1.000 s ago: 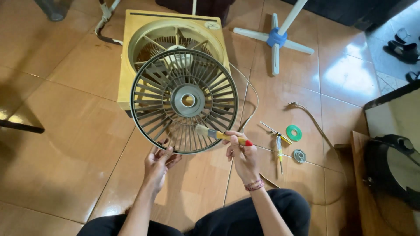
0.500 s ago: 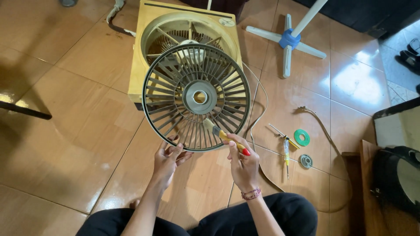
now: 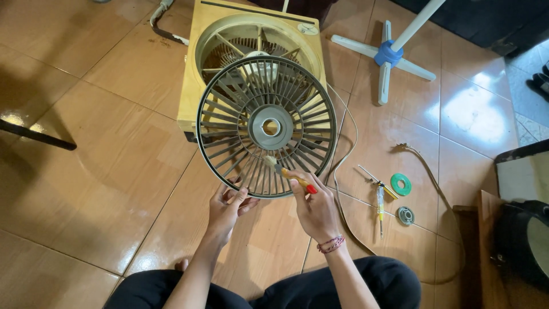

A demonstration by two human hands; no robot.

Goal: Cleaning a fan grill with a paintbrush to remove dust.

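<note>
A round grey fan grille with radial slats is held upright in front of me. My left hand grips its lower rim from below. My right hand holds a small brush with a yellow handle and red end, its bristles against the lower slats. Behind the grille lies a cream box fan housing with its round opening facing up.
On the tiled floor to the right lie two screwdrivers, a green tape roll and a small round metal part. A power cord loops past. A white stand with a blue hub sits at the back; a dark object at the right edge.
The grille and both hands sit slightly lower and further right in view; the brush has shifted a little along the lower slats.
</note>
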